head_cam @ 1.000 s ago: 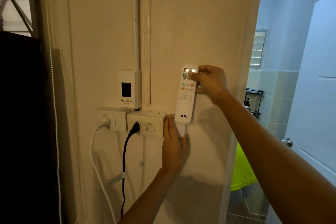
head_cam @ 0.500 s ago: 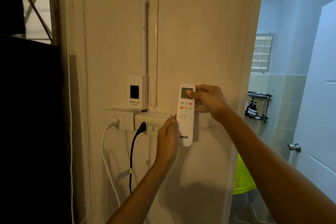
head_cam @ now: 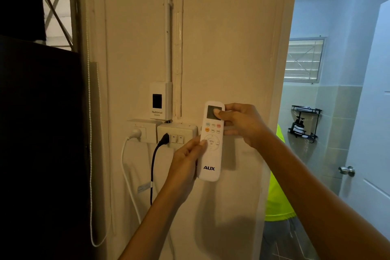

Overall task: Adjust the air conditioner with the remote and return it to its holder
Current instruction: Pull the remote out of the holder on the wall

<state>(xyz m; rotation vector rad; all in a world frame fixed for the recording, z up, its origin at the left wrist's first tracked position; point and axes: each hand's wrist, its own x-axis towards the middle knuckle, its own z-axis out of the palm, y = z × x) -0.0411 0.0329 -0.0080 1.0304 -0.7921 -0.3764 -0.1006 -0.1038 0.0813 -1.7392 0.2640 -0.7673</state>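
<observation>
A white AUX remote (head_cam: 211, 155) stands upright against the cream wall, just right of the switch box. My right hand (head_cam: 242, 125) pinches its top end, thumb on the small display and fingers behind the right edge. My left hand (head_cam: 185, 168) grips its left edge lower down, with the thumb tip by the round menu pad. Any holder lies hidden behind the remote, so I cannot tell whether the remote sits in it.
A National breaker box (head_cam: 160, 101) hangs above two socket boxes: one with a white plug (head_cam: 136, 133), one with a black plug (head_cam: 165, 138). A bead chain (head_cam: 90, 154) hangs at the left. The open doorway on the right shows a door knob (head_cam: 346, 170) and a yellow-green garment (head_cam: 276, 200).
The remote has slid down the wall, from level with the breaker box to beside and below the switch box. My left hand moved from under it to its left edge.
</observation>
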